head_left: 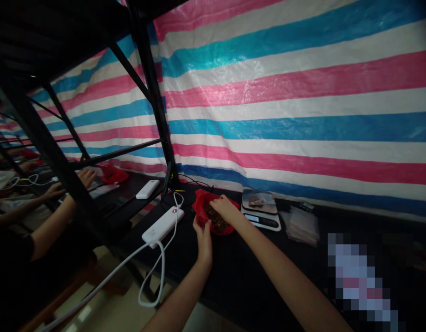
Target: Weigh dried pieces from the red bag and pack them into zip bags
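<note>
A red plastic bag (200, 203) sits with its mouth spread on the dark table, holding small dark brown pieces (218, 222). My left hand (203, 233) grips the near left rim of the bag, thumb and fingers closed on it. Inside the bag's mouth is my right hand (225, 211), its fingers curled down onto the brown pieces. The fingertips are partly hidden, so whatever they pinch does not show. Just right of the bag stands a white kitchen scale (263, 220), with a small clear bag of brown stuff (256, 200) on its plate.
Flat clear plastic bags (303, 225) lie in a stack right of the scale. A white power bank (163, 226) with a looping white cable (163, 272) is to the left. Black metal posts (153, 87) divide this place from another person's arm (57, 221). Striped sheeting (296, 97) hangs behind.
</note>
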`<state>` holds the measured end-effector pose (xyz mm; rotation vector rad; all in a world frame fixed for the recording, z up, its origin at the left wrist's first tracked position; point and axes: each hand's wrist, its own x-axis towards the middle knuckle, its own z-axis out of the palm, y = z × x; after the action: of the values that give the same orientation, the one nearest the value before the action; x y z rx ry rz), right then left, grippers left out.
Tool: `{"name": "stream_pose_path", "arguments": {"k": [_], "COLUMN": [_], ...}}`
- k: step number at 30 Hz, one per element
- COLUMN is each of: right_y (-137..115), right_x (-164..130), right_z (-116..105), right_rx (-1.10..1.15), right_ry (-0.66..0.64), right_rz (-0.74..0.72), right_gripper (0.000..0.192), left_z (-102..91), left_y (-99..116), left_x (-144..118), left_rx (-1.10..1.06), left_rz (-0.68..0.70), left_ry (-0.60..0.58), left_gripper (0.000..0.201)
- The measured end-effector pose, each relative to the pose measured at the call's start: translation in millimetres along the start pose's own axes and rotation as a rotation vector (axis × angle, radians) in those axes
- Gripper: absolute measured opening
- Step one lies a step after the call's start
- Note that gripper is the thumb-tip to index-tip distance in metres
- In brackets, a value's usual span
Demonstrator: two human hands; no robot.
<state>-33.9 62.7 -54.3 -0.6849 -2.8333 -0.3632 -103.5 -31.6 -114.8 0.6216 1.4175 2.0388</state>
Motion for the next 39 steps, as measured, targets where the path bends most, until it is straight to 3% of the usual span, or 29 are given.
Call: {"name": "stream_pose_path", "arguments": {"k": [7,11,15,20,25,28,31,34,36,39], "right_y": [-3,-4,-6,-5,10,28,49,66,73,81], "right_x": [-13,-11,-6,-10,-37,-68,-103,-130,-140,-146], "right_z": [-1,14,29,29,5,-6,-8,-6,-4,0], "right_rx": [0.345,0.672,1.005,1.360,1.428,1.400,1.283,1.153,1.124,1.102], "right_ry": [0.013,0.131,0.211,0.383,0.608,0.737,0.902,1.066,1.136,1.167], "right_rz": [0.126,0.196,0.247,0.327,0.399,0.518,0.667,0.798,0.825,0.842], "right_gripper": [0.028,0.038,0.036,0.032,0.038,0.045,0.042,0.041,0.043,0.044], "left_z": [-2.0,-2.1,-0.8,-3.9,-10.5,-3.9,23.4,73.4,112.2,159.8], "left_y": [-3,-3,0,6,20,34,46,48,41,22], "left_x": [-3,-5,-9,-11,-26,-39,-39,-20,-1,24], "left_rx": [-0.133,-0.129,-0.083,0.105,0.450,0.547,0.584,0.563,0.509,0.487], "left_rz": [-0.005,0.042,0.091,0.142,0.421,0.610,0.722,0.783,0.799,0.727], "left_ry": [-0.016,-0.087,-0.145,-0.083,0.000,-0.124,-0.464,-0.835,-0.973,-1.061], "left_gripper": [0.044,0.045,0.049,0.049,0.050,0.042,0.031,0.034,0.043,0.054]}}
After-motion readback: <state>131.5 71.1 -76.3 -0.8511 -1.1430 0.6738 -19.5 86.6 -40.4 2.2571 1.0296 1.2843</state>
